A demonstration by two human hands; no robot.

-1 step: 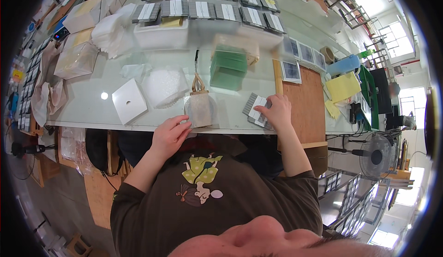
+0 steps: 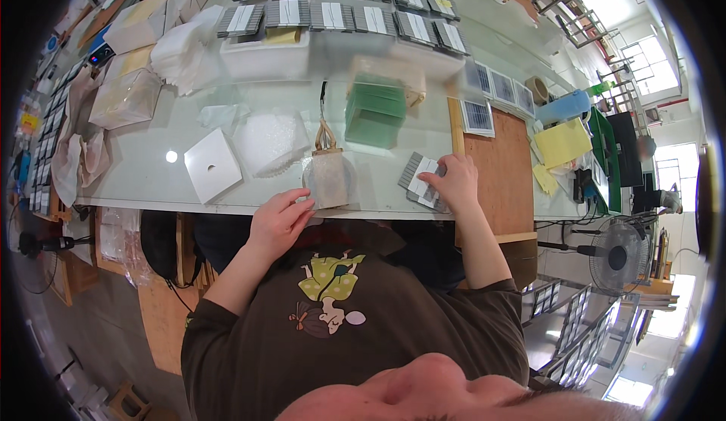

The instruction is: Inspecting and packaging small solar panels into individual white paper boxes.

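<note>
hardly anything has moved since before: right hand (image 2: 457, 183) arches over grey striped stack (image 2: 416, 185) on the table (image 2: 151, 187), thumb on top, pinching or not i cannot tell; left hand (image 2: 278, 221), loosely bent, lies beside pale block (image 2: 329, 183), grip unclear.

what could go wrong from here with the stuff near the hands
The grey strips under the right hand might slide out of line if pressed unevenly. The beige block sits beside the left hand, close to the table's front edge, so a nudge could perhaps push it off.
</note>
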